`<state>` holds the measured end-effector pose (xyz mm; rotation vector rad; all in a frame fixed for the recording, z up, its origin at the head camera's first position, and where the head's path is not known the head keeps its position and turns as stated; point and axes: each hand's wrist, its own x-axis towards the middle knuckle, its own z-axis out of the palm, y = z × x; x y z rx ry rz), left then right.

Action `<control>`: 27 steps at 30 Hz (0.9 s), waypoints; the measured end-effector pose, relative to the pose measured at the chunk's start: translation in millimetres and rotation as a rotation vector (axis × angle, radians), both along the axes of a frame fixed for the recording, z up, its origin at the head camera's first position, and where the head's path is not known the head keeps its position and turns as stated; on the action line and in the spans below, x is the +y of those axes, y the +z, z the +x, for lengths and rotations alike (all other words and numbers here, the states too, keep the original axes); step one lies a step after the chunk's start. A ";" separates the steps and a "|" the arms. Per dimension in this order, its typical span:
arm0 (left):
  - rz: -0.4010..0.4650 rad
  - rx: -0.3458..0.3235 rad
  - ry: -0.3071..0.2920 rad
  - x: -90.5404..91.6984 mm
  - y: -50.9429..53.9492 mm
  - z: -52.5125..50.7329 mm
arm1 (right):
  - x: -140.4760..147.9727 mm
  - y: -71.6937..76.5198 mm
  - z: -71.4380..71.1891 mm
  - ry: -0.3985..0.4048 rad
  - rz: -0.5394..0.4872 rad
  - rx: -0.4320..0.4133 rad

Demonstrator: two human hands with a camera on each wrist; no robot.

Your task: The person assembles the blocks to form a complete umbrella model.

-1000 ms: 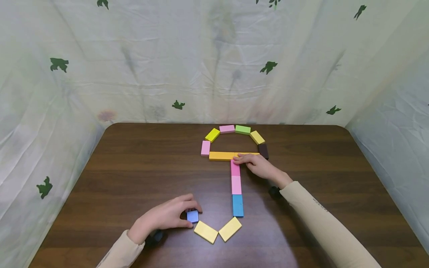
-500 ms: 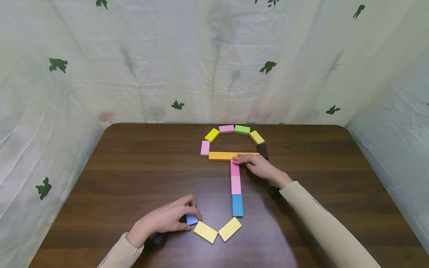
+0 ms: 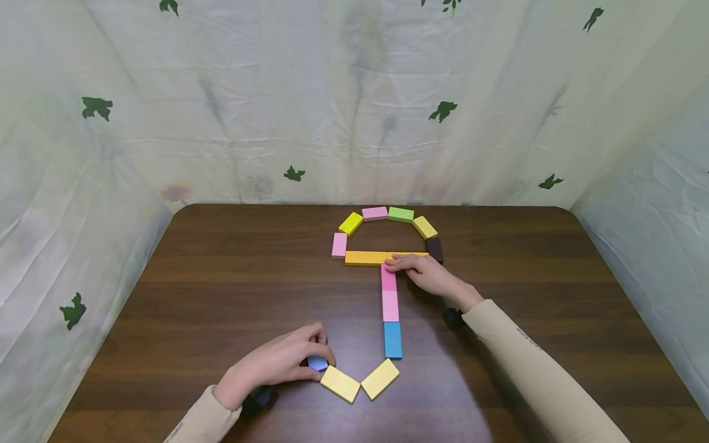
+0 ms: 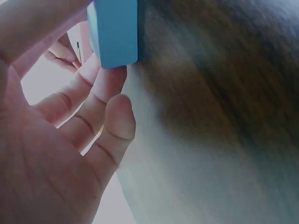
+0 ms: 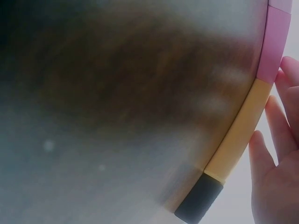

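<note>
My left hand (image 3: pixel 279 359) pinches a small blue block (image 3: pixel 317 363) at the left end of a pale yellow block (image 3: pixel 340 384). In the left wrist view the blue block (image 4: pixel 114 32) stands at the fingers, partly cut off by the frame. My right hand (image 3: pixel 432 275) rests its fingertips where an upper pink block (image 3: pixel 389 280) meets the row of orange blocks (image 3: pixel 365 258). The right wrist view has those fingers spread beside the orange block (image 5: pixel 240 130) and the pink block (image 5: pixel 274 44), holding neither.
Below the upper pink block run another pink block (image 3: pixel 390 306), a blue rectangular block (image 3: pixel 392 339) and a second pale yellow block (image 3: pixel 380 378). An arch of coloured blocks, including a green block (image 3: pixel 401 214) and a dark block (image 3: pixel 434 250), lies farther back on the wooden table (image 3: pixel 232 277).
My left fingers have shifted over the small blue block, covering more of it, and it has moved slightly toward the near edge. The right hand has stayed put.
</note>
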<state>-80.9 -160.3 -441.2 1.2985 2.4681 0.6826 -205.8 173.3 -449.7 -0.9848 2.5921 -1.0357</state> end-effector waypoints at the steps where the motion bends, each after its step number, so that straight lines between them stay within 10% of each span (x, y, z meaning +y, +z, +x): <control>1: -0.004 0.008 0.000 0.4 -0.4 -0.3 | -0.2 0.4 0.1 0.001 -0.001 0.002; 27: -0.030 -0.079 0.061 3.9 1.5 2.5 | -0.5 1.3 0.3 0.002 0.000 -0.003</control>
